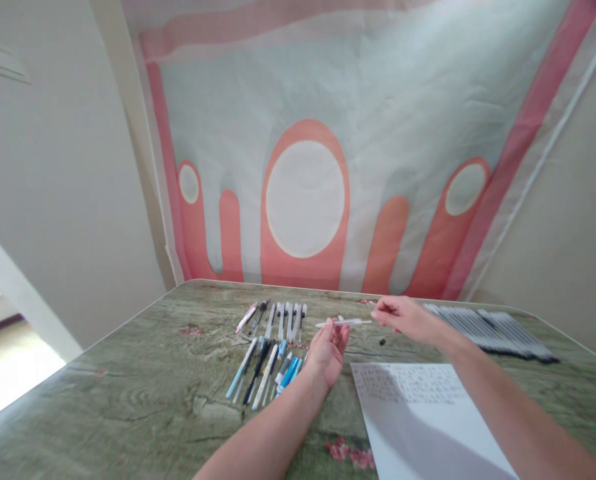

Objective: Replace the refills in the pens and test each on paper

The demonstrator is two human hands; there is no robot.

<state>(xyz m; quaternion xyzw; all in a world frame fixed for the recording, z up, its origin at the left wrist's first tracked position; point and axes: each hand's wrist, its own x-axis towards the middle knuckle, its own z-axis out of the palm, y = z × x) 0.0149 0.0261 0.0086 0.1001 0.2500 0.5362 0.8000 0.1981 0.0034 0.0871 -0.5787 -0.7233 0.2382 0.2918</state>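
Note:
My left hand [328, 350] is closed round a slim whitish pen [351, 322], which lies level across the fingertips. A thin pale end of the pen points right, toward my right hand [395, 315]. My right hand's fingers are pinched together just past that end, with a small gap between. Whatever they may hold is too small to make out. On the table below my right hand lies a small black piece [382, 342]. Left of my left hand, several blue, black and white pens [261, 373] lie in a group.
Behind that group is a row of clear-barrelled pens [289, 320]. Far right lies a long row of thin pen refills or pens [493, 330] with dark ends. A sheet of paper with handwriting [403, 420] rests under my right forearm on the wood-patterned table [143, 400].

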